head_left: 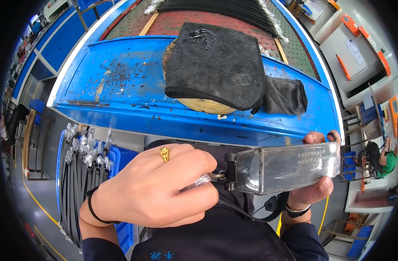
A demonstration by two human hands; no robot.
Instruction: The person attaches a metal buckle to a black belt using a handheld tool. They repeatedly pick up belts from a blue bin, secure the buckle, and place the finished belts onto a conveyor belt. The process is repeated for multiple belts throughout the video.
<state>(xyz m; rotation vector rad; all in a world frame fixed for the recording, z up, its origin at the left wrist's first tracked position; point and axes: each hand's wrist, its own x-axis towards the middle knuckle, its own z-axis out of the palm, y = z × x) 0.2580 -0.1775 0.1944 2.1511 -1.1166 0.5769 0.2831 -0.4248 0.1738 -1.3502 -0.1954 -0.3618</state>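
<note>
Nearest the camera, a dark blue garment [216, 237] on the person's own body fills the lower middle of the view. Just above it, the left hand [157, 187], which wears a gold ring and a thin black wristband, is closed in a fist around the crinkled end of a clear plastic wrapper [202, 180]; the fingers are curled tightly over it. To its right, a long clear plastic sleeve with a black buckle end [284, 167] is held level in front of the chest. The right hand [314, 191] is wrapped around the far end of this sleeve, with the thumb beneath and the fingertips showing over the top edge, so that it is gripped firmly. A black strap loop [275, 204] hangs below the sleeve near the right wrist.

Lower left, beside the left forearm, a blue plastic crate [120, 158] is seen, with a bundle of long black strips in clear wrappers [79, 174] standing in it.

Beyond the hands, the scuffed blue metal counter [120, 87] runs across the view. On it a folded black mesh cloth [216, 65] is laid over a round yellowish object [205, 105], with a smaller black cloth pouch [284, 98] touching its right side. Farther back, a stack of long black strips [216, 8] lies on a reddish perforated surface [164, 21].
</note>
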